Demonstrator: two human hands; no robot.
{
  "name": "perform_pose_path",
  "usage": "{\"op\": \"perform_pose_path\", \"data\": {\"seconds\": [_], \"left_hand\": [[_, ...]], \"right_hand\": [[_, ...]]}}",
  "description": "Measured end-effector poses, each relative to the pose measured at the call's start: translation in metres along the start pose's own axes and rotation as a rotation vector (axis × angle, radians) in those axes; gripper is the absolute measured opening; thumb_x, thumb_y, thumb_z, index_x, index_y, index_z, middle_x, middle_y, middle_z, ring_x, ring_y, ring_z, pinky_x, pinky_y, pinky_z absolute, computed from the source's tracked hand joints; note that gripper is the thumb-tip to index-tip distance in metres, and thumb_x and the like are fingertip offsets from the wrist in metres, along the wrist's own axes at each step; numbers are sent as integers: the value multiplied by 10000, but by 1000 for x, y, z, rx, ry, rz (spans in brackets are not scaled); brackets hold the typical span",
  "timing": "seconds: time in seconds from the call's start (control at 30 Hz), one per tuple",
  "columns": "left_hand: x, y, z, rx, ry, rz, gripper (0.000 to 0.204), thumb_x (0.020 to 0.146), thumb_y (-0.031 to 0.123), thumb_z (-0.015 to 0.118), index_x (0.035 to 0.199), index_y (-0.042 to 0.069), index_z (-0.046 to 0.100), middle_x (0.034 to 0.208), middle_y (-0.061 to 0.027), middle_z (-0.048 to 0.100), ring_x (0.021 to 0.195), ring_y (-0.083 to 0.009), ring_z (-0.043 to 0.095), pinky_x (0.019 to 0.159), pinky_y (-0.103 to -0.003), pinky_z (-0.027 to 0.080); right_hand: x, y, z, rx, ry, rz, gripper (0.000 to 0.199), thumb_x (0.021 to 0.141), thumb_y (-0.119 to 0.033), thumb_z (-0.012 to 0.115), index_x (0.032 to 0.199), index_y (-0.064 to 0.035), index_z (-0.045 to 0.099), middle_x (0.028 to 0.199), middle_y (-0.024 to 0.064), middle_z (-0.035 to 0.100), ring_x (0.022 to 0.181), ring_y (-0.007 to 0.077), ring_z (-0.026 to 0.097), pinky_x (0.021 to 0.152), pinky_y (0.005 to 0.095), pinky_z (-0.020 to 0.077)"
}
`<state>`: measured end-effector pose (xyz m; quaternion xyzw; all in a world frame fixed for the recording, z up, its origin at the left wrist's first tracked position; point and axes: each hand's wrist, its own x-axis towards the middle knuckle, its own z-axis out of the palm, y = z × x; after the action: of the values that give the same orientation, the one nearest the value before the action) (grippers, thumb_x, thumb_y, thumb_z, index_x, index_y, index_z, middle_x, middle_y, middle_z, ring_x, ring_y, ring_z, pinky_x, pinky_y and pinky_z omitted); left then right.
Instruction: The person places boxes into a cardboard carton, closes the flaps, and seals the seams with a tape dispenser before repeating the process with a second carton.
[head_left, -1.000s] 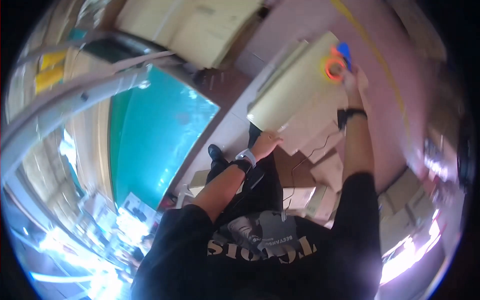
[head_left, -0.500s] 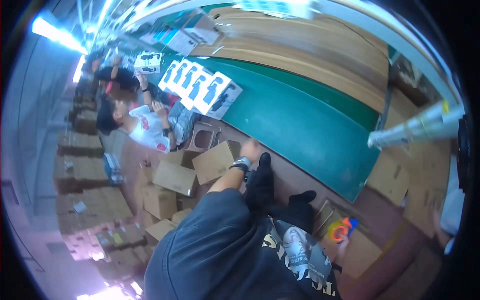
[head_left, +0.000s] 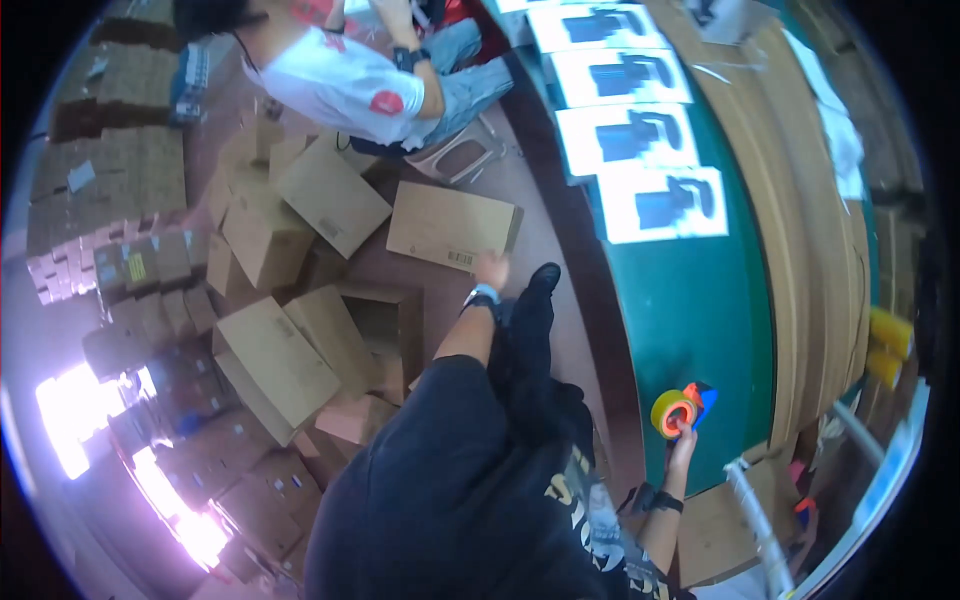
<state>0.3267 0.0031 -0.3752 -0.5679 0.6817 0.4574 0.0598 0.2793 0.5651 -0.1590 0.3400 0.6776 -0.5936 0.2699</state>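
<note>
White boxes [head_left: 640,130], perhaps four, lined up.

The person's torso hides both hands' upper arms.

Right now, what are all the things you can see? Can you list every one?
Flat cardboard box: one, brown, on the floor, touched by the left hand.
Open cardboard boxes: many, brown, heaped on the floor to the left.
Stacked small cartons: many, brown, piled at far left.
White product boxes: four in a row, white with dark pictures, on the green table.
Green table: one, on the right.
Tape dispenser: one, orange, yellow and blue, on the green table.
Co-worker: one, white shirt, top of view.
Left hand: on the flat box edge.
Right hand: gripping the tape dispenser.
</note>
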Motion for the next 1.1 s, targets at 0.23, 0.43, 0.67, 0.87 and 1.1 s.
{"op": "perform_pose_path", "data": {"seconds": [0.23,0.43,0.67,0.87,1.1], "left_hand": [[103,-122,24,657,-289,-77,700,792,260,645,1414,-23,490,1396,-233,541,1315,-434,485,1122,-474,392],[265,-105,133,1017,-225,502,460,910,231,555,1338,63,575,1427,-124,550,1377,-310,452,1120,-463,340],[294,-120,137,1084,-500,386,303,927,362,602,1056,137,760,1142,-109,731,1204,-210,626,1093,-503,327],[118,-184,10,704,-138,912,158,839,230,689,864,74,700,918,-138,699,1004,-321,627,1084,-505,380],[-261,7,-170,280,188,733,246,961,75,506,733,2,453,652,-164,403,583,-298,391,598,-493,398]], "right_hand": [[39,-26,53,-152,-32,98,720,730,-20,591,1434,-29,437,1245,116,613,1097,278,640,958,404,544],[60,-23,65,-257,126,148,659,702,-7,572,1357,-34,509,1124,93,649,979,264,674,862,380,573],[62,-4,21,-335,166,197,440,671,27,559,1105,-19,611,865,46,636,818,216,657,733,348,554],[63,7,78,-200,126,5,688,702,66,542,1385,-10,496,1108,125,674,982,269,687,888,403,582],[52,55,3,177,48,-179,330,839,-62,669,1158,19,647,1079,108,702,989,215,684,887,364,555]]}}
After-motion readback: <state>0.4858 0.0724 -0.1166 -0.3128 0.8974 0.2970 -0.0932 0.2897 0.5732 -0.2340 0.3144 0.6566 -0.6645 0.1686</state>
